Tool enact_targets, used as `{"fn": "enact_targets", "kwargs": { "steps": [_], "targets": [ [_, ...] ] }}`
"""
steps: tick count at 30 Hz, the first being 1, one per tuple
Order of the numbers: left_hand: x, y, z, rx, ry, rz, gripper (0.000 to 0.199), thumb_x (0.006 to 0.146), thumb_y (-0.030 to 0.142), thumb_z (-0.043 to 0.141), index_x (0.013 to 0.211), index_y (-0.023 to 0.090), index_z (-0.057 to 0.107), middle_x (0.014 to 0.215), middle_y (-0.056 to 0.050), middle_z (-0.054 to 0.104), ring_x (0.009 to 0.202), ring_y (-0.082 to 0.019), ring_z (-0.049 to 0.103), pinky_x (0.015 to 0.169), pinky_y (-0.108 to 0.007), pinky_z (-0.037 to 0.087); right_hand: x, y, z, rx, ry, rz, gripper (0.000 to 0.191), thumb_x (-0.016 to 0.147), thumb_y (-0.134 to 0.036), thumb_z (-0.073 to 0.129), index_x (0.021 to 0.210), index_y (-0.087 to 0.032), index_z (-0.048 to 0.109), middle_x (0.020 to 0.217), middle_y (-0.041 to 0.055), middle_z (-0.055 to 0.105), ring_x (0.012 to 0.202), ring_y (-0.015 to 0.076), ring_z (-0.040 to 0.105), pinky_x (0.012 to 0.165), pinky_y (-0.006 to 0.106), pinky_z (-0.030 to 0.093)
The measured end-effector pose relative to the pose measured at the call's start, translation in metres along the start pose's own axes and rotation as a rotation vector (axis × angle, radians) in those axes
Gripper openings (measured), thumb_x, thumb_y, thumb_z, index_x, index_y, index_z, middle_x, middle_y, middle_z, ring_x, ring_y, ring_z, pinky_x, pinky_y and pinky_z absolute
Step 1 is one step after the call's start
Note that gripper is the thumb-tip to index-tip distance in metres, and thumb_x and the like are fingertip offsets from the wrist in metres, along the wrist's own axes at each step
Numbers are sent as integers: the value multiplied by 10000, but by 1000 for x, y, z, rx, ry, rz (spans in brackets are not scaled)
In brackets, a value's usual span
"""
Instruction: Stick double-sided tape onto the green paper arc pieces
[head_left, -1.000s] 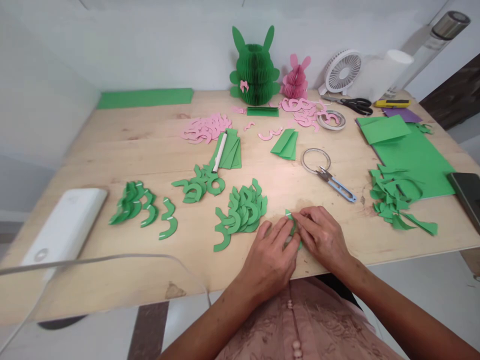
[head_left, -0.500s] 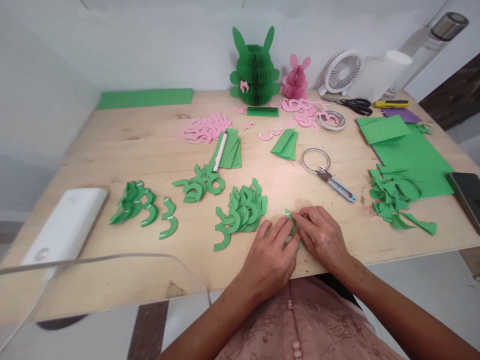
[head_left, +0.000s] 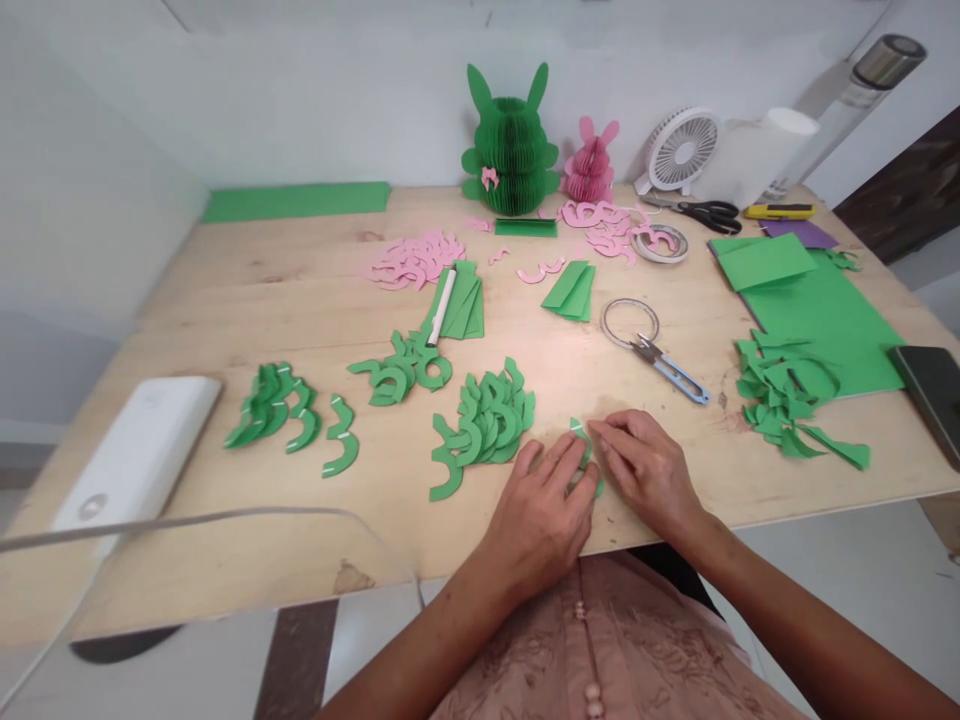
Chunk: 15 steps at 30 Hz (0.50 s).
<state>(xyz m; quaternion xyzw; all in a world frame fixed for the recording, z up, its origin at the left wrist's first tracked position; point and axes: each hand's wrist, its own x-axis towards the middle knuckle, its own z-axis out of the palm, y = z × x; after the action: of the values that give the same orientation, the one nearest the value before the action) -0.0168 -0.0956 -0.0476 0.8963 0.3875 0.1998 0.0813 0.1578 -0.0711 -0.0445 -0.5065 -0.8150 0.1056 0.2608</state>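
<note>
A wavy green paper cutout point(head_left: 580, 434) with a white strip near its top lies by the table's front edge, partly hidden by fingers. My left hand point(head_left: 541, 500) rests over it, fingers apart and pressing it to the wood. Just right of the strip, my right hand point(head_left: 646, 462) is closed in a pinch; what its fingertips hold, if anything, cannot be made out. Left of my hands is a pile of similar green cutouts point(head_left: 491, 415). Further left, several cutouts with white strips point(head_left: 274, 405) are stacked, and a single one point(head_left: 341, 440) lies beside them.
Thread snips point(head_left: 679, 378) and a tape ring point(head_left: 630, 322) lie beyond my right hand. Green scraps point(head_left: 787, 395) and a phone point(head_left: 930, 395) are at right. A white power bank point(head_left: 139, 450) with a cable is at left. Paper rabbits point(head_left: 510, 150) stand at the back.
My right fingertips have drawn slightly right, away from the white strip, which now shows more fully. My left hand stays on the cutout. The view has shifted a little.
</note>
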Motion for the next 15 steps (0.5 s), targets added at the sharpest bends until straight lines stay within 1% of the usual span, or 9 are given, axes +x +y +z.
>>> {"fn": "enact_targets", "kwargs": {
  "steps": [2,5,9,15],
  "targets": [
    [0,0,0,0,5,-1,321,853,212,460,1138,134,583,1282,-172,549,1245,-293,451,972,-484,355,-1,1,-1,23,4,8,284,889,-146,443,1074,-174,657,887,95,614,831,194,569,700,325,505],
    [0,0,-1,0,8,-6,330,848,214,464,1147,136,581,1288,-172,545,1241,-293,455,977,-487,353,-1,1,0,-18,-7,-24,294,877,-133,458,1086,-186,658,900,96,620,841,203,571,707,337,502],
    [0,0,0,0,7,-4,342,850,217,457,1161,140,577,1293,-173,541,1241,-292,455,983,-489,349,-2,0,2,-66,-24,-55,306,879,-122,457,1113,-175,647,901,102,622,823,203,555,703,338,492],
    [0,0,1,-1,-1,0,357,860,214,439,1187,130,556,1304,-175,528,1253,-294,442,980,-493,345,0,0,3,-109,-46,-94,270,908,-157,442,1069,-156,659,886,104,614,801,197,525,701,329,479]
  ]
}}
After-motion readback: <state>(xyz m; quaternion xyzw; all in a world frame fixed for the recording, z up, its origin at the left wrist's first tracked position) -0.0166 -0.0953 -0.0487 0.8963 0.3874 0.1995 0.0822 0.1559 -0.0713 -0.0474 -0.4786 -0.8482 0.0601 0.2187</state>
